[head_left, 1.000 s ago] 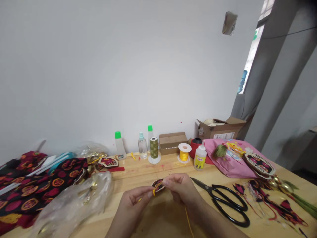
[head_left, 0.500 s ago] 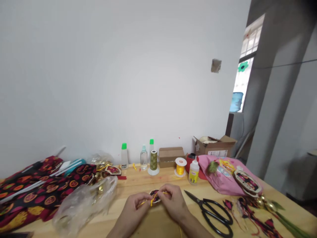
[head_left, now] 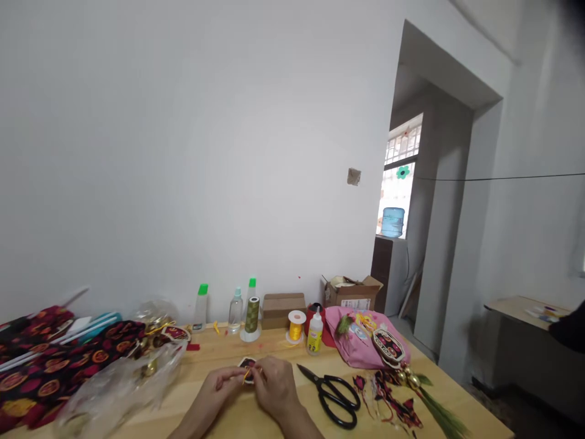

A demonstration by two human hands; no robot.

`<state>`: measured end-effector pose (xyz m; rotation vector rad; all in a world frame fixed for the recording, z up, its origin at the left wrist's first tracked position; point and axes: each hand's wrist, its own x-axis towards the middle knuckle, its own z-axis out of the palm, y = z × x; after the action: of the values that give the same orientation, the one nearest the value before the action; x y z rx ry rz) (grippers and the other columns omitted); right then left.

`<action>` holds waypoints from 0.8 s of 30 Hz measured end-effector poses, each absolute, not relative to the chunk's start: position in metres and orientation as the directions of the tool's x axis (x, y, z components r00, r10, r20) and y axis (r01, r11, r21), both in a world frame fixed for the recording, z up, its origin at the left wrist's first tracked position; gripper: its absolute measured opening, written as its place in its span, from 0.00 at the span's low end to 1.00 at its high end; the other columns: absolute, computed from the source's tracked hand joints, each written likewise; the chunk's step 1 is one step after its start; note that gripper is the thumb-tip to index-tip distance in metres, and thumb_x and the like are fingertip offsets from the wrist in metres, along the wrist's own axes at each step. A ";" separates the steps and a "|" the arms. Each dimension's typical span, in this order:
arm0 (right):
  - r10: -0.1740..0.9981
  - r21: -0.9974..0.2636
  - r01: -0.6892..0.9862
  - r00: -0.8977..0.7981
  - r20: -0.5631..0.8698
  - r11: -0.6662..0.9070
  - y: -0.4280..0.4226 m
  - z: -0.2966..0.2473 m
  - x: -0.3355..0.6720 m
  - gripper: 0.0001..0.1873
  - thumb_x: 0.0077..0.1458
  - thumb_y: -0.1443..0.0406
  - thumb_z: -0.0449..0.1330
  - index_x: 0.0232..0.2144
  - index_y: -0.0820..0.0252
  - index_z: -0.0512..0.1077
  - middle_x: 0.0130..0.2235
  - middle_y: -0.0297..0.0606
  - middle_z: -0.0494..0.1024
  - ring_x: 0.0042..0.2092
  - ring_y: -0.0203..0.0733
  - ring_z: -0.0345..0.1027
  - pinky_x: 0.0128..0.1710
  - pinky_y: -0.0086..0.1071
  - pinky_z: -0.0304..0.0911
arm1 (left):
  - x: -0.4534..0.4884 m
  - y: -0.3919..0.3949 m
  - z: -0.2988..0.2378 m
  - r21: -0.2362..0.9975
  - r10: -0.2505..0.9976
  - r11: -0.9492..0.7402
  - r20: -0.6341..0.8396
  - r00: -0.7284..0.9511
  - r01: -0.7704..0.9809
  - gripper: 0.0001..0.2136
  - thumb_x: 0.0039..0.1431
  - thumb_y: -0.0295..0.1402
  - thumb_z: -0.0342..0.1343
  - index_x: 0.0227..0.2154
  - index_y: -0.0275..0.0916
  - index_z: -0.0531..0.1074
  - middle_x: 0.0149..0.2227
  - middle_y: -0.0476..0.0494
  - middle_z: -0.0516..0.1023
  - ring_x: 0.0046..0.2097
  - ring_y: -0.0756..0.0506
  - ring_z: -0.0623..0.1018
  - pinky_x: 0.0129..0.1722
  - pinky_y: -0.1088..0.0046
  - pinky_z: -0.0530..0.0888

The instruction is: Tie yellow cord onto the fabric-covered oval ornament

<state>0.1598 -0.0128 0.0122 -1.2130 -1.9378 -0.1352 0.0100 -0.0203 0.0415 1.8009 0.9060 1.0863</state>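
Note:
My left hand (head_left: 218,389) is closed in a pinch at the near end of a yellow cord (head_left: 247,374). My right hand (head_left: 275,385) is closed close beside it, thumb and forefinger at the same cord; its fingertips partly hide what they grip. Between and just behind the fingertips is a small dark embroidered patch (head_left: 247,362) with a pale rim, mostly covered by the hands. Black-handled scissors (head_left: 336,396) lie on the table to the right of my right hand, apart from it.
A glue bottle (head_left: 314,335), a yellow cord spool (head_left: 296,329) and a green thread cone (head_left: 252,316) stand behind. Left are a plastic bag (head_left: 123,384) and patterned cloth (head_left: 50,378). Right are a pink bag (head_left: 354,341), fabric scraps (head_left: 393,399) and a cardboard box (head_left: 351,294).
The view has swung right and up, so the table sits lower and further left. My hands have drawn closer together over the patch, and less yellow cord shows between them.

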 end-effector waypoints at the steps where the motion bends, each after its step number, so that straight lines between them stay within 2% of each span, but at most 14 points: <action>1: 0.699 -0.305 0.794 -0.199 0.687 0.526 -0.013 0.011 0.160 0.09 0.49 0.68 0.50 0.28 0.60 0.70 0.28 0.39 0.76 0.30 0.40 0.69 0.28 0.28 0.58 | 0.011 -0.024 0.042 0.894 0.873 -0.411 0.328 0.361 0.180 0.15 0.48 0.44 0.49 0.26 0.41 0.77 0.27 0.48 0.79 0.36 0.41 0.74 0.38 0.71 0.67; 6: 0.696 -0.258 0.815 -0.228 0.681 0.519 -0.019 0.011 0.161 0.09 0.50 0.69 0.48 0.29 0.59 0.69 0.28 0.38 0.76 0.31 0.40 0.69 0.29 0.28 0.58 | 0.015 -0.038 0.040 0.854 0.883 -0.427 0.324 0.339 0.296 0.18 0.48 0.45 0.48 0.22 0.37 0.76 0.25 0.50 0.78 0.32 0.43 0.73 0.34 0.75 0.66; 14: 0.676 -0.177 0.854 -0.243 0.696 0.489 -0.018 0.008 0.163 0.09 0.51 0.70 0.47 0.27 0.58 0.67 0.25 0.36 0.75 0.26 0.38 0.68 0.24 0.26 0.57 | 0.016 -0.018 0.026 0.816 0.911 -0.401 0.308 0.274 0.415 0.20 0.42 0.49 0.50 0.19 0.36 0.76 0.22 0.48 0.78 0.28 0.44 0.72 0.29 0.75 0.65; 24: 0.673 -0.206 0.836 -0.237 0.701 0.509 -0.009 0.003 0.165 0.10 0.52 0.69 0.46 0.28 0.58 0.67 0.25 0.36 0.75 0.27 0.38 0.69 0.24 0.25 0.57 | 0.011 -0.015 0.021 0.817 0.938 -0.340 0.261 0.226 0.465 0.21 0.43 0.48 0.50 0.23 0.32 0.76 0.22 0.47 0.77 0.29 0.44 0.72 0.29 0.75 0.65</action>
<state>0.1649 -0.0088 0.0034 -1.2338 -1.9861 -0.2705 0.0113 -0.0151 0.0206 1.9089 1.2886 1.0249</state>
